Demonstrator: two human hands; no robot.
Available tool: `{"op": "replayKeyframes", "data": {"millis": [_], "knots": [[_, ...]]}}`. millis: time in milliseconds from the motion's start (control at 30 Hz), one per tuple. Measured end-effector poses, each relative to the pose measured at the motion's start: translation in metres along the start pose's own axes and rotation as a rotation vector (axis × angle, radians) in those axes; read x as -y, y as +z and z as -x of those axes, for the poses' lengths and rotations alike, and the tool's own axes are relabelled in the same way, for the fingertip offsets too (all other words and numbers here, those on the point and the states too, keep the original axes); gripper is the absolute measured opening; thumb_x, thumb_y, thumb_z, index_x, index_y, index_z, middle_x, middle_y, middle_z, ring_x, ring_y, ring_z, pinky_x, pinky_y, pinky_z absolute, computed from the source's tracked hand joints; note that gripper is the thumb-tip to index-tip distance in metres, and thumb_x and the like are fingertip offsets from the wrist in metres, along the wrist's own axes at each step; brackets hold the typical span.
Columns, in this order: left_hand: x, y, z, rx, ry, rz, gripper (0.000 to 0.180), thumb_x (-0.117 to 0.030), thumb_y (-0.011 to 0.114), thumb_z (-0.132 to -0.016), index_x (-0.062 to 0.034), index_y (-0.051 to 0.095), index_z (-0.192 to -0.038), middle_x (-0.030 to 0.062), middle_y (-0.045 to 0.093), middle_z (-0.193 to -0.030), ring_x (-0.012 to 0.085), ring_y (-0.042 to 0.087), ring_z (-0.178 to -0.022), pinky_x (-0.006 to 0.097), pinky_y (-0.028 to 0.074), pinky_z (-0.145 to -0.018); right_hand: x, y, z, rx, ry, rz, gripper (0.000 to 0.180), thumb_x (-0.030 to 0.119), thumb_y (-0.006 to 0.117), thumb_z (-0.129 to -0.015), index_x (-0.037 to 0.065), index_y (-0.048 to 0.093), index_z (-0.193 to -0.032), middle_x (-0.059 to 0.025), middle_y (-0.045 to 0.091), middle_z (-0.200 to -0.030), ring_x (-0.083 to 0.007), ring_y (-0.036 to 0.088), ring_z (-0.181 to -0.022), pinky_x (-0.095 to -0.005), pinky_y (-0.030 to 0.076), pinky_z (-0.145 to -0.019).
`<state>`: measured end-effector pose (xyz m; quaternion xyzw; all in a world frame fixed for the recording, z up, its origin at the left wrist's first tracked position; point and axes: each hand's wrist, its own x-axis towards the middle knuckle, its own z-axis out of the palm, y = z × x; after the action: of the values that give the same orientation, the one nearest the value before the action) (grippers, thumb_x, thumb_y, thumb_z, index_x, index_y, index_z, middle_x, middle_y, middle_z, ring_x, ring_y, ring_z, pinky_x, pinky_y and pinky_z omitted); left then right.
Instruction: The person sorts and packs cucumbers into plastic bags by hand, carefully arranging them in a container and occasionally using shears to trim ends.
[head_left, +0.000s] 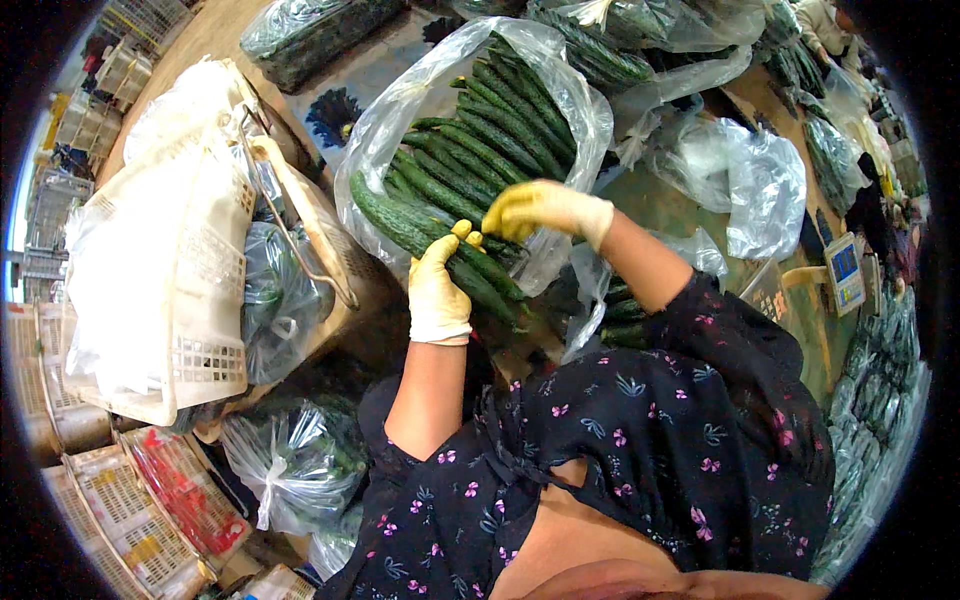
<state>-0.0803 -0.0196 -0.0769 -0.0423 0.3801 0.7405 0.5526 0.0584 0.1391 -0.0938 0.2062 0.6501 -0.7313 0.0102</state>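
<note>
A: Where is the long cucumber (pixel 390 217)?

B: On my remote feed, it lies slanted at the near-left side of the open clear bag (pixel 592 110), beside the packed cucumbers (pixel 512 115).

A: Hand status?

B: I read the gloved left hand (pixel 440 290) as closed around the cucumber. The gloved right hand (pixel 520 212) is curled above the packed cucumbers; I cannot tell whether it grips any.

A: Surroundings?

B: White crate (pixel 215 365) left; digital display (pixel 846 275) right.
</note>
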Motion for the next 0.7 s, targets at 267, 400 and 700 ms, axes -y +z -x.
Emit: {"op": "replayKeyframes", "data": {"millis": [267, 400, 700], "knots": [[0.005, -0.009, -0.012, -0.12, 0.053, -0.099, 0.021, -0.01, 0.056, -0.081, 0.0045, 0.061, -0.096, 0.0136, 0.064, -0.092, 0.0259, 0.061, -0.082, 0.04, 0.05, -0.074, -0.074, -0.01, -0.077, -0.469, 0.692, 0.713, 0.062, 0.052, 0.045, -0.085, -0.001, 0.059, -0.113, -0.0209, 0.054, -0.122, -0.0351, 0.051, -0.115, -0.0395, 0.039, -0.097], [0.007, -0.005, -0.009, -0.075, 0.055, -0.138, 0.022, -0.01, 0.055, -0.082, 0.0043, 0.06, -0.098, 0.0133, 0.065, -0.091, 0.0258, 0.062, -0.082, 0.039, 0.05, -0.074, -0.079, -0.001, -0.075, -0.593, 0.764, 0.449, 0.077, 0.057, 0.046, -0.084, -0.003, 0.036, -0.133, -0.0241, 0.04, -0.134, -0.0386, 0.045, -0.12, -0.0426, 0.037, -0.098], [0.009, -0.004, -0.009, -0.07, 0.047, -0.111, 0.02, -0.008, 0.056, -0.081, 0.0041, 0.06, -0.097, 0.0127, 0.065, -0.092, 0.0265, 0.063, -0.082, 0.038, 0.051, -0.074, -0.076, -0.021, -0.063, -0.492, 0.566, 0.361, 0.057, 0.043, 0.064, -0.077, -0.003, 0.06, -0.11, -0.0185, 0.062, -0.108, -0.0293, 0.059, -0.099, -0.0376, 0.045, -0.085]]}}
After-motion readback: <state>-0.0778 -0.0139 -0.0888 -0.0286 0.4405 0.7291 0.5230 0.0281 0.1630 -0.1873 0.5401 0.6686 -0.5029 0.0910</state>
